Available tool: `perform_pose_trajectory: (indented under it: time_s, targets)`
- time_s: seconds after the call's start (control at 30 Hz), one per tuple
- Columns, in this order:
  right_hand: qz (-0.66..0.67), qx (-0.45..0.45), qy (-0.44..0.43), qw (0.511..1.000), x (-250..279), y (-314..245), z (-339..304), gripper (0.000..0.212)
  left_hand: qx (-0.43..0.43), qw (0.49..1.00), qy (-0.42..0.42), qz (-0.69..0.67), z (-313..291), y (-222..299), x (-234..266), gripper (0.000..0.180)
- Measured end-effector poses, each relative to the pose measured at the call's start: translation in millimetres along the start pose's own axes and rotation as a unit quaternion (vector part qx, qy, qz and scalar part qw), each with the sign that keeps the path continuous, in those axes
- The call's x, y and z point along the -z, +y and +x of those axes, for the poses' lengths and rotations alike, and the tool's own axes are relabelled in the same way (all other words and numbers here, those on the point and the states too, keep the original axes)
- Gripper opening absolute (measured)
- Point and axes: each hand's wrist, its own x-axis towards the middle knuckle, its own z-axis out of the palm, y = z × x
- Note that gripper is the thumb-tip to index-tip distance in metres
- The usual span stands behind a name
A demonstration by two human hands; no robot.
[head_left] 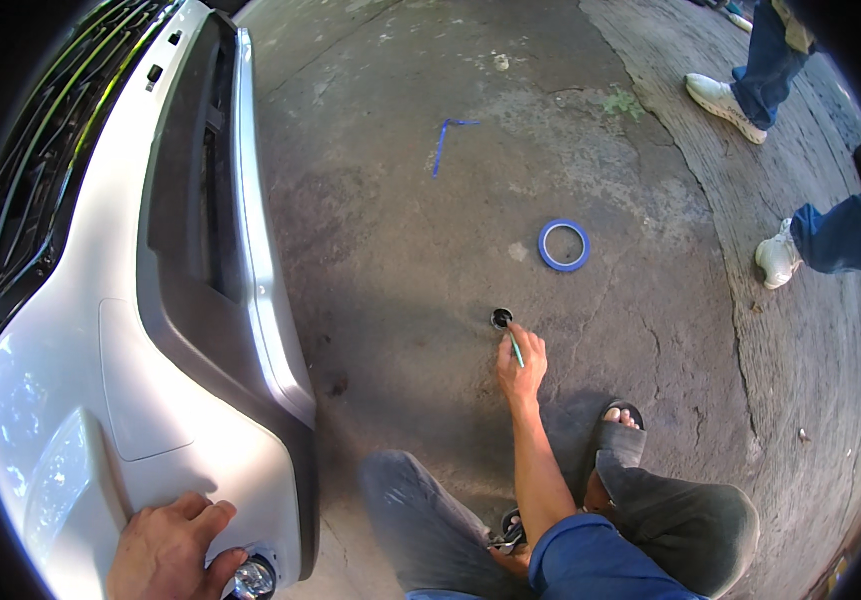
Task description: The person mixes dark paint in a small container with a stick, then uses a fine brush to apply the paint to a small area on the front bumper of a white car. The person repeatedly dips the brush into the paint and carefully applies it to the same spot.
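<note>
My right hand [523, 368] is reached out low over the ground, its fingers closed round a slim paintbrush [517, 348] with a pale green handle. The brush's tip is down in a small round cup [502, 318] of black liquid, so its end is hidden. On the white car bumper [151, 390], at the lower left, rests my left hand [173, 548] with its fingers apart and slightly bent. Its thumb lies beside a round, shiny lamp [254, 577] set into the bumper.
A roll of blue tape [564, 245] lies on the concrete ground [401, 260] beyond the cup. Farther off is a bent strip of blue tape [442, 145]. Another person in jeans and white shoes [726, 105] stands at the right. A dark grille [41, 150] fills the far left.
</note>
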Motion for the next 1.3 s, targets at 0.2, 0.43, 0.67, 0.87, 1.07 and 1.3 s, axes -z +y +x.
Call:
perform_pose_trajectory:
  time_s: [0.2,0.43,0.67,0.87,1.07,1.3]
  targets:
    - [0.146,-0.202,0.034,0.968,9.3,-4.6,0.2,0.018,0.005,1.0,-0.007,-0.008,0.2,0.2,0.9,0.04]
    - [0.335,-0.321,0.069,0.883,24.6,-2.7,21.5,0.017,-0.017,1.0,0.001,-0.02,3.0,-1.2,4.3,0.04]
    - [0.567,-0.267,0.021,0.779,32.9,-88.9,19.7,0.004,-0.039,0.997,-0.059,-0.027,3.5,-10.0,10.9,0.032]
    - [0.644,-0.153,-0.138,0.737,42.5,-219.1,-22.0,0.007,-0.044,0.997,-0.064,-0.004,3.3,-10.5,10.4,0.039]
    - [0.603,-0.024,-0.212,0.768,34.8,-255.0,-26.5,0.011,-0.047,0.997,-0.059,-0.012,2.2,-10.3,7.1,0.03]
    - [0.594,0.033,-0.194,0.78,24.3,-275.3,-39.3,0.014,-0.074,0.997,-0.009,-0.025,-1.0,-15.3,0.3,0.036]
